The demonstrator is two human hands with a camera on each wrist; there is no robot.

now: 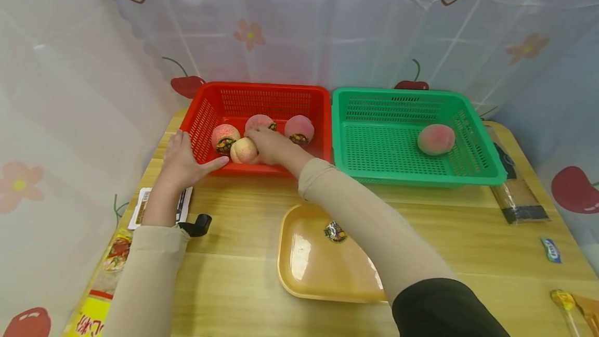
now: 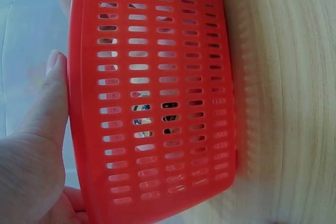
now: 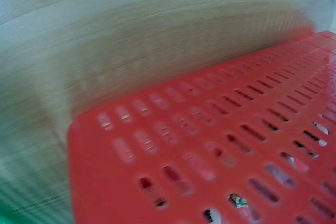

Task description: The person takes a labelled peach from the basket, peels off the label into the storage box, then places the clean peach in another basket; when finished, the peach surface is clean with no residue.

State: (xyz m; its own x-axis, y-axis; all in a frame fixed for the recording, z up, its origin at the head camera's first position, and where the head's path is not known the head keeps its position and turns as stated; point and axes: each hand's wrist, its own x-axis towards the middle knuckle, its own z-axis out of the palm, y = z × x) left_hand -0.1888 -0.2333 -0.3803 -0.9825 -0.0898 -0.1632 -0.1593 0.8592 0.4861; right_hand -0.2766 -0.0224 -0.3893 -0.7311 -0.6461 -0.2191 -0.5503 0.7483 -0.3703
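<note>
In the red basket (image 1: 212,105) at the bench's far left edge, the right hand (image 1: 271,145) grips a pale peach (image 1: 243,151), while the left hand (image 1: 180,163) presses the basket's front left corner with straight fingers.

A green basket (image 1: 482,168) stood in the upper right of the frame, with one peach (image 1: 435,139) inside it. An orange tray (image 1: 304,269) lay at the lower centre on the wooden table (image 1: 468,238), and a small round sticker (image 1: 335,231) was on it. A dark long packet (image 1: 515,191) lay at the right edge. Printed packets (image 1: 117,248) lay at the lower left.
</note>
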